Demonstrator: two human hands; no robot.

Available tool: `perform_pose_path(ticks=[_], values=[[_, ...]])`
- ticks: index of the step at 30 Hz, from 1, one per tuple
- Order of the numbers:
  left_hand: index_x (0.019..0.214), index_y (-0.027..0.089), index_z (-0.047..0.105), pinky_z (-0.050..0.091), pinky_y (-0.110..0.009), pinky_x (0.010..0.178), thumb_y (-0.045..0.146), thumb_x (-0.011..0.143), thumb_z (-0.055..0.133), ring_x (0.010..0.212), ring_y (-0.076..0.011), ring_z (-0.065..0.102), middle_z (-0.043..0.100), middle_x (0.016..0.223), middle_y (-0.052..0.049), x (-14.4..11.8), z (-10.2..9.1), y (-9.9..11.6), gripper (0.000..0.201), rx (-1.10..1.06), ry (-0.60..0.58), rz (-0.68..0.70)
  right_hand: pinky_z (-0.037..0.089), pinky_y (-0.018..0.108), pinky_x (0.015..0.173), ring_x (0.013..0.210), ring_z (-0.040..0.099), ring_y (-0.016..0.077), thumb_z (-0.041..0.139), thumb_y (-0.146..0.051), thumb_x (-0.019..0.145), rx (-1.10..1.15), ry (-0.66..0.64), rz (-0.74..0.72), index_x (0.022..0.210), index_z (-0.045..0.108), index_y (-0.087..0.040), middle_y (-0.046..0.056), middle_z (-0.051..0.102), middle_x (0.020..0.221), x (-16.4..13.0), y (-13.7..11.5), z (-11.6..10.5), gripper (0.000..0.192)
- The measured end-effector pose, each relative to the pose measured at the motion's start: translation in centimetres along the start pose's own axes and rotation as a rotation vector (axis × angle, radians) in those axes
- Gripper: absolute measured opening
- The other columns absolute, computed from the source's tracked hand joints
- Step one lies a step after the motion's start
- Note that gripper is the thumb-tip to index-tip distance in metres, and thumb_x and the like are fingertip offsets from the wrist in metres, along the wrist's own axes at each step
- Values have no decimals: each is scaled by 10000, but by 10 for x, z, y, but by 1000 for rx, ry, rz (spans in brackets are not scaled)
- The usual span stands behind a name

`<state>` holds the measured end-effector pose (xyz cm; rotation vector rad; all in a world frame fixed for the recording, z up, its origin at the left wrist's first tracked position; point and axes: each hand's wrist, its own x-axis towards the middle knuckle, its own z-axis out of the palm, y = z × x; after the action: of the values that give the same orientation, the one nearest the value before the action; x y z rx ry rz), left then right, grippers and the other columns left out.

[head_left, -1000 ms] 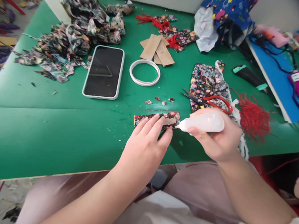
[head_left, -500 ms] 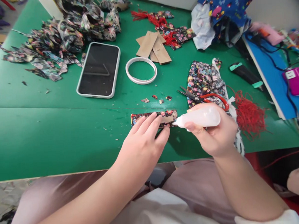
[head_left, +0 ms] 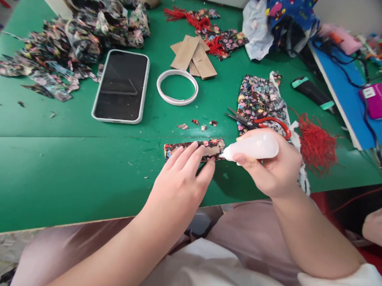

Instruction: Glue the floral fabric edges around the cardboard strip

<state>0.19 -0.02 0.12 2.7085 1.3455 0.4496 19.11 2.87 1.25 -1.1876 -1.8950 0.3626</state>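
Little had moved since the earlier pictures: both hands kept their places, and only the view had drifted, so everything sat slightly higher and further left than a second before. The nozzle of the glue bottle (head_left: 254, 147) stayed at the right end of the fabric-covered strip (head_left: 194, 149), which suggested gluing at that end was still going on.

Fingertips (head_left: 191, 148) of the left hand (head_left: 180, 183) lay flat and close together on the strip, pressing it down on the table near the front edge. The right hand (head_left: 272, 169) was wrapped around the white bottle, thumb below and fingers over the top, holding it almost level with its tip touching the strip's bare cardboard end.

Just beyond the strip lay a few small fabric snips (head_left: 196, 125), and to the right red-handled scissors (head_left: 260, 124) rested on a piece of floral fabric (head_left: 260, 98) beside a red tassel (head_left: 316, 146). Further back were a ring of white tape (head_left: 177, 87), brown card pieces (head_left: 192, 56), a phone (head_left: 120, 87) lying face up, and a heap of floral scraps (head_left: 66, 47).

All of it sat on a green table (head_left: 53, 174). A blue board (head_left: 343, 90) with a magenta device (head_left: 377, 101) adjoined it at the right, and a pale wall rose behind.
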Motion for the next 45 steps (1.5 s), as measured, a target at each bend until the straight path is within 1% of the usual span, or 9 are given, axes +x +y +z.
perform_pose_path(ticks=[7,14,19,23,25,29,34,40,45], values=[[1153,144,584,428,-461,1001,196,852,510,1212,-290,492,574,1228,-149,-1,0,0,314,-13,-3,0,493,301,543,661,618,183,729,-310,686,-25,9,9,818,600,-237,21,653,738,1,0,2,198],[1146,142,587,434,-465,992,197,854,507,1197,-292,504,575,1226,-147,-1,0,-1,307,-16,15,4,511,330,612,719,628,203,710,-333,705,-47,22,38,772,591,-237,29,647,727,4,0,3,167],[1148,138,588,432,-464,994,198,853,508,1198,-295,503,575,1226,-148,-1,1,0,311,-16,17,5,516,331,621,723,628,199,701,-333,714,-35,25,56,794,589,-237,33,648,748,6,0,5,168],[1157,139,585,426,-457,1003,202,851,510,1205,-293,496,569,1239,-145,-2,0,-1,321,-2,6,11,518,348,644,742,631,214,700,-341,712,-30,36,61,763,587,-235,39,649,754,7,2,6,163],[1158,134,585,423,-457,1005,198,849,513,1208,-295,493,563,1247,-151,-2,0,-1,324,6,4,13,516,349,628,721,626,212,703,-349,707,-28,50,60,754,589,-234,40,647,748,7,3,6,169],[1154,134,588,421,-455,1007,184,843,516,1212,-296,489,560,1250,-151,-2,0,-1,323,10,0,15,500,332,550,643,605,193,701,-380,704,-35,78,74,784,596,-232,36,641,721,9,5,5,198],[1143,137,595,421,-456,1007,184,847,507,1210,-295,491,566,1242,-150,-2,1,-1,312,2,-5,9,490,313,502,629,610,189,707,-398,696,-32,103,99,844,599,-242,40,652,734,11,8,8,241],[1170,132,580,411,-456,1017,181,849,502,1229,-295,473,555,1256,-161,-2,1,-1,334,-3,-16,8,507,332,567,714,635,210,699,-393,707,-3,115,100,853,593,-243,47,659,787,14,11,14,235],[1166,133,586,411,-454,1018,193,853,501,1224,-295,477,559,1253,-153,-2,0,0,329,7,-11,6,508,330,573,736,638,210,683,-380,727,-8,122,68,894,586,-240,46,650,799,15,13,16,239]])
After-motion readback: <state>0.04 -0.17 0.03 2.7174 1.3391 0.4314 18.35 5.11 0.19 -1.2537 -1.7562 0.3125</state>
